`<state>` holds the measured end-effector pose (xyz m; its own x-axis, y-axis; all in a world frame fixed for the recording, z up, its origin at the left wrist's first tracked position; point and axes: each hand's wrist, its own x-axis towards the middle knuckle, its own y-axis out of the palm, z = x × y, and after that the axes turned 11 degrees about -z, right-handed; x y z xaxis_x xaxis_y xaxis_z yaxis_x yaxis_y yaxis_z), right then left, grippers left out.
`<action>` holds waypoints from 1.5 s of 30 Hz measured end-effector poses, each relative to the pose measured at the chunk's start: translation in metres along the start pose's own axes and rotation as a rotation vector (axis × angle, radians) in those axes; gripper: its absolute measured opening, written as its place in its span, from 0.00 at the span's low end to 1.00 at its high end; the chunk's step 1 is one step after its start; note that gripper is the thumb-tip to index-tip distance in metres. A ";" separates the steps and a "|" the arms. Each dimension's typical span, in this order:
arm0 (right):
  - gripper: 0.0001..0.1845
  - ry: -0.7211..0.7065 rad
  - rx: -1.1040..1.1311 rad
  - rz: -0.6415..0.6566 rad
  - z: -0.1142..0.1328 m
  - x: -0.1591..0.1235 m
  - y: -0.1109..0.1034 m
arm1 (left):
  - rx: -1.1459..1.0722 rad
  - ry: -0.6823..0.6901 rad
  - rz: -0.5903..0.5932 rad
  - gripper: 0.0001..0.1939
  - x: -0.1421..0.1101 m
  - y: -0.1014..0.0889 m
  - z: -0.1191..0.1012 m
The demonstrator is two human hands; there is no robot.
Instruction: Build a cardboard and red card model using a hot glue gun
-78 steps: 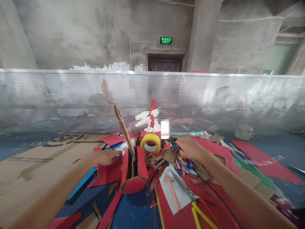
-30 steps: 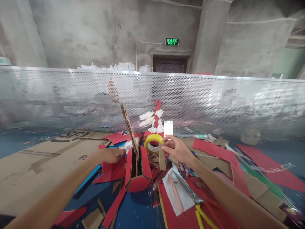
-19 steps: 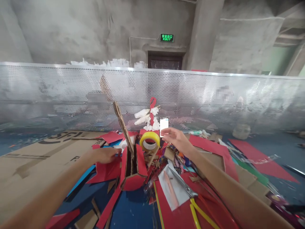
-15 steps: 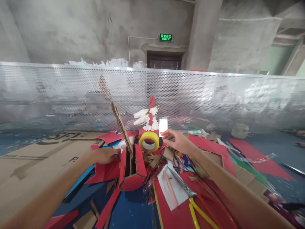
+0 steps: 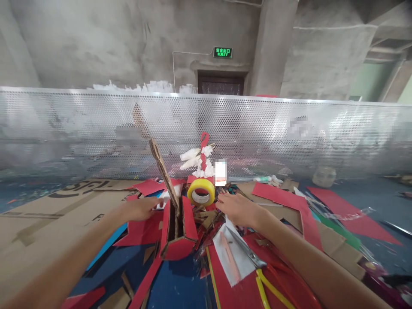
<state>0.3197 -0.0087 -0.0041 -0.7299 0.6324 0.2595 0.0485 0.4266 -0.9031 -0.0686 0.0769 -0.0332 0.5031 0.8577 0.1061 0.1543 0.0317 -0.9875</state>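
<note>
My left hand [image 5: 143,208] reaches in beside a red-covered cardboard box [image 5: 178,249], fingers stretched toward a crumpled white piece [image 5: 170,194]. From the box's open top a long corrugated cardboard strip [image 5: 162,169] leans up to the left. My right hand [image 5: 238,209] lies palm down over a heap of scraps, fingers spread, holding nothing that I can see. Between the hands stands a yellow tape roll [image 5: 201,183] on its edge. Behind it rises a red looped piece [image 5: 204,139] with white tufts [image 5: 204,167] and two white bud shapes.
Scissors with yellow handles [image 5: 273,292] lie on red sheets, near a pink pencil-like stick [image 5: 229,257] on white paper. A large cardboard sheet [image 5: 58,223] covers the left. A perforated metal panel [image 5: 257,133] stands along the back. Red strips [image 5: 283,201] lie at right.
My right hand has come down and slightly left, from beside the small white card to the scraps by the tape roll. My left hand has barely moved.
</note>
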 end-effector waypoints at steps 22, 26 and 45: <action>0.13 0.768 1.333 -0.600 -0.061 -0.005 -0.018 | -0.375 0.090 -0.080 0.21 0.001 -0.025 -0.037; 0.14 0.946 1.590 -0.632 -0.035 0.011 -0.005 | -0.394 0.108 -0.072 0.23 -0.002 -0.029 -0.043; 0.13 0.560 1.616 -0.263 0.065 0.033 0.027 | -0.313 0.076 -0.081 0.23 -0.001 -0.031 -0.047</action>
<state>0.2524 -0.0186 -0.0425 -0.2818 0.9372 0.2057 -0.9569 -0.2588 -0.1318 -0.0340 0.0509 0.0032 0.5386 0.8179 0.2026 0.4442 -0.0713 -0.8931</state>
